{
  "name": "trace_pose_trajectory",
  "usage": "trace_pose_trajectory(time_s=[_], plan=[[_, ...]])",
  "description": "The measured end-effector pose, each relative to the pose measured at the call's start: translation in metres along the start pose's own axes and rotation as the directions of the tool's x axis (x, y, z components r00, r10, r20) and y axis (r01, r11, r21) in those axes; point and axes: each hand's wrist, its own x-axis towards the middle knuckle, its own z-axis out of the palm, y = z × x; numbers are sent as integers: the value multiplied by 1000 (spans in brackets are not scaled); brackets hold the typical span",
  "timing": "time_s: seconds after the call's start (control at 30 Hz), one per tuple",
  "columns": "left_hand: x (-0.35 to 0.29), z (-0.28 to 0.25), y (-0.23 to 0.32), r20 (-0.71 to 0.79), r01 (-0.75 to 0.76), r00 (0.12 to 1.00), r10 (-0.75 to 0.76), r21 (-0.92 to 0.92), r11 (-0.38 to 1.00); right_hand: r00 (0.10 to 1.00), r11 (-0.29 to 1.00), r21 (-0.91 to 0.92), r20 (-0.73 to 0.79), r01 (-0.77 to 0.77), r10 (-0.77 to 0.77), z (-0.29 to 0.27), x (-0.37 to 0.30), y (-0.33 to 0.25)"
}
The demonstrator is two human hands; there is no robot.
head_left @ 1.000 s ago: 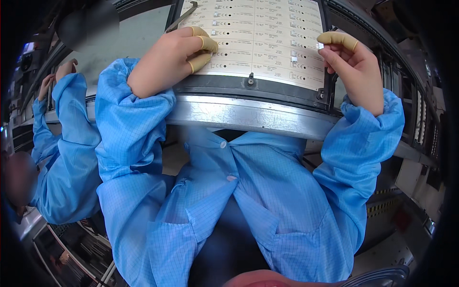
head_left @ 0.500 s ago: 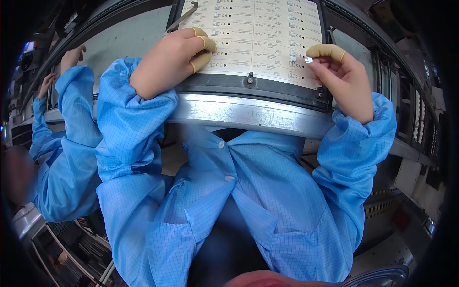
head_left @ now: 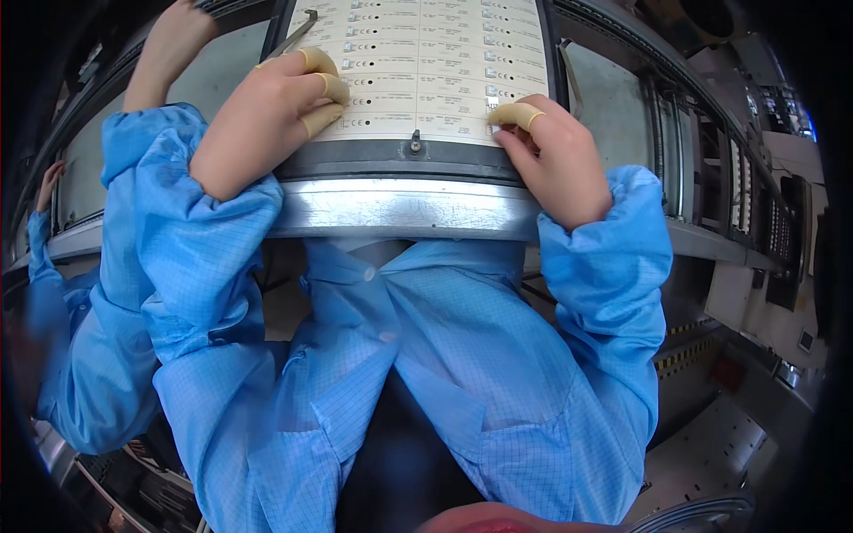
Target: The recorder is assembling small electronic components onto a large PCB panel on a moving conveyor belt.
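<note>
A cream panel of printed circuit boards (head_left: 391, 129) sits in a black frame (head_left: 355, 164) in front of me, with small white connectors (head_left: 491, 91) standing in columns on it. My left hand (head_left: 275, 111) is closed at the panel's left side, with yellow finger cots on its fingertips. From behind its knuckles sticks out a slim metal tool (head_left: 296, 35) with a bent tip, like tweezers; the grip on it is partly hidden. At the lower right of the panel my right hand (head_left: 555, 151) pinches a small white connector against the board, mostly covered by its cotted index finger and thumb.
A bare metal rail (head_left: 400, 209) runs along the near edge, and a small black post (head_left: 415, 140) rises from the frame. To the left, a co-worker's hand (head_left: 178, 40) and blue sleeve reach over the line. Conveyor rails (head_left: 675, 151) continue at right.
My right hand has brought the white connector from just above the panel down onto the board. The view has shifted, so the panel appears further left. The co-worker's hand has reached farther forward.
</note>
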Motion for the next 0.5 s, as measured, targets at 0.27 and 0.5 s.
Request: trace_pose_trajectory(time_s=[0.27,0.5], plan=[[-4,-4,-5,-129,25,990,-50,-184,983,999,996,-88,23,-27,29,1,3,-9],[-6,-3,-13,-184,109,974,-132,-130,985,997,990,-122,19,72,-70,1,8,-9]])
